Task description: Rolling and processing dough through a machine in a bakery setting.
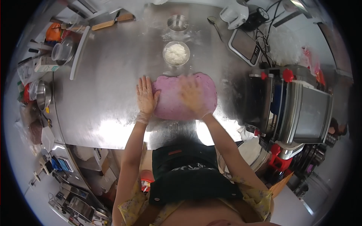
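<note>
A wide slab of pink-purple dough [169,105] lies on the steel worktable [94,94]. My left hand [146,98], in a clear glove, rests flat along the dough’s left edge with its fingers out and the thumb against the dough. My right hand [192,94], also gloved, is over the middle-right of the dough, smeared by motion, so its fingers are unclear. Just beyond the dough stands a bowl of white powder [175,53], and behind it a small steel bowl [177,23], with white dusting around both.
A metal spoon [213,22] and scale [243,45] lie back right. A steel machine with red knobs [301,113] fills the right side. At back left are a wooden-handled tool [102,24] and a long white bar [79,52]; containers and bowls [43,94] line the left edge.
</note>
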A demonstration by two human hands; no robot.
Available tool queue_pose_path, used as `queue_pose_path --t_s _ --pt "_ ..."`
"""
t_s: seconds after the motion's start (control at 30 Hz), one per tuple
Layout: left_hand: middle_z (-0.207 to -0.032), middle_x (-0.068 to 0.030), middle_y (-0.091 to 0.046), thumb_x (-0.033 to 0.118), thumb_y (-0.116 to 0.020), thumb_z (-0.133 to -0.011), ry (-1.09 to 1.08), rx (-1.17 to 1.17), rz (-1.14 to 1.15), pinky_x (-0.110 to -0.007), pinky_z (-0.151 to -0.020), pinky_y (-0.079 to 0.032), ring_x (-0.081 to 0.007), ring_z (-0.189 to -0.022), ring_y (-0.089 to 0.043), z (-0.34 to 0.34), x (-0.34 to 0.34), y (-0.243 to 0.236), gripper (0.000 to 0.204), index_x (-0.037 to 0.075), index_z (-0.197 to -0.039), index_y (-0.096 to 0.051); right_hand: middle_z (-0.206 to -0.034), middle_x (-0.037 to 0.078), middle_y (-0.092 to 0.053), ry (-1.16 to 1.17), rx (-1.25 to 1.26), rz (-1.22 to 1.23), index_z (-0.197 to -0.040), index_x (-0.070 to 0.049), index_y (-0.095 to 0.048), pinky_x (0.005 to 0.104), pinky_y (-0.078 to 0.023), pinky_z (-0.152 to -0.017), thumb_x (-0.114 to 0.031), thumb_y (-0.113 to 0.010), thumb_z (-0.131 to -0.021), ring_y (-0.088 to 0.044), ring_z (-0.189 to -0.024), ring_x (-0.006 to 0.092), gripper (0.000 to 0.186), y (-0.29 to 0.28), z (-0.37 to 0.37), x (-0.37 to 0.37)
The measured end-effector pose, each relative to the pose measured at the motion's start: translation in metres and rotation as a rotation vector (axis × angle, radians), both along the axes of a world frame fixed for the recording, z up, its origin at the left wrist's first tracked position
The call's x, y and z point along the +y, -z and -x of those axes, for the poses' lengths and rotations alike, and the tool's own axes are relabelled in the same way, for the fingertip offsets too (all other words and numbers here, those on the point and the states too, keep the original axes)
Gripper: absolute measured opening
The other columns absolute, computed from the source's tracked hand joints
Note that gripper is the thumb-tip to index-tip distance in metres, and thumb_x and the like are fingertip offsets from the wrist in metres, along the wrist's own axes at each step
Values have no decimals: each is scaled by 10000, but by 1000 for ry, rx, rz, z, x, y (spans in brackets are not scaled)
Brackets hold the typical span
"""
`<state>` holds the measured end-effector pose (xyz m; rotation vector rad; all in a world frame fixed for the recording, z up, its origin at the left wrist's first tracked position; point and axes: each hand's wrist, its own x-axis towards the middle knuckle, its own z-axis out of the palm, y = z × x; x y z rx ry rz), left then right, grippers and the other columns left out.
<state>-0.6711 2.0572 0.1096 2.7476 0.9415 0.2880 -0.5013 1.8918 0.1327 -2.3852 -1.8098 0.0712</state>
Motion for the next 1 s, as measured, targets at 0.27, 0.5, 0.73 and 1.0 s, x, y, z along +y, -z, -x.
queue_pose_path --t_s 0.27,0.5,0.73,1.0 --pt "-1081 -182 -622 220 -738 -805 -337 -75 684 -408 -855 -485 -352 -999 -591 -12 -7 1 545 25 -1268 -526 -1127 151 -641 1229 620 -223 -1227 -15 -610 338 -502 -869 -272 -748 -830 -632 -1008 246 492 0 -1 -91" --pt "-1023 -94 -663 125 -674 -826 -181 -418 1320 -286 -816 -479 -169 -920 -606 5 -15 5 416 -1 -1211 -578 -1066 61 -663 885 1328 -431 -1274 0 -579 313 -504 -842 -231 -773 -801 -628 -966 171 561 42 -9 -125" --pt "-1091 -85 -655 51 -619 -831 -344 -397 1407 -308 -787 -504 -175 -917 -625 -4 -21 -16 460 -14 -1281 -551 -1118 171 -695 859 1001 -414 -1240 -25 -611 352 -511 -898 -168 -698 -832 -676 -1012 262 441 32 -6 -111" --pt "-1159 -149 -623 193 -672 -894 -206 -324 449 -373 -875 -494 -237 -1000 -610 -60 -27 -7 505 -40 -1312 -511 -1118 219 -670 925 681 -473 -1319 -45 -534 431 -508 -910 -199 -642 -877 -627 -1072 379 480 -48 10 -149"
